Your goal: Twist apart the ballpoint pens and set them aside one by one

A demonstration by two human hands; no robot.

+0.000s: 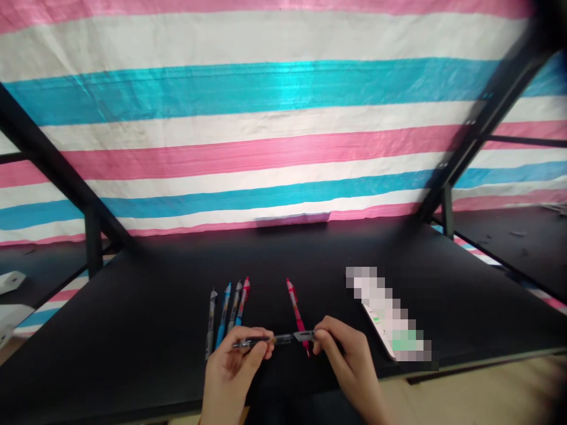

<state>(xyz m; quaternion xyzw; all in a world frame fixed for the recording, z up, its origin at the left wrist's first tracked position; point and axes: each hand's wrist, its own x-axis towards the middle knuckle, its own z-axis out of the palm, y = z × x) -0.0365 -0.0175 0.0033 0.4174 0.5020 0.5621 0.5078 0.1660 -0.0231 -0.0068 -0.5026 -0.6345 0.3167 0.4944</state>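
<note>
Pinched in my left hand (239, 357) is the dark, partly clear barrel of a pen (283, 339), held level above the table's front part. My right hand (343, 348) grips the grey clip end (303, 336) at the pen's right. Whether this end is joined to the barrel or just meets it, I cannot tell. Behind the pen lies a red pen (294, 301), partly covered by it. Left of that, side by side, are a grey-black pen (211, 321), a blue pen (224, 316), another grey-black pen (234, 304) and a red-and-blue pen (243, 301), some partly hidden by my left hand.
A long white and green pack (381, 330), mostly blurred out, lies on the black table (155, 330) to the right. Black frame bars (478, 118) rise at both sides. Striped pink, white and blue sheeting (266, 136) hangs behind. White objects (13, 321) show at the far left.
</note>
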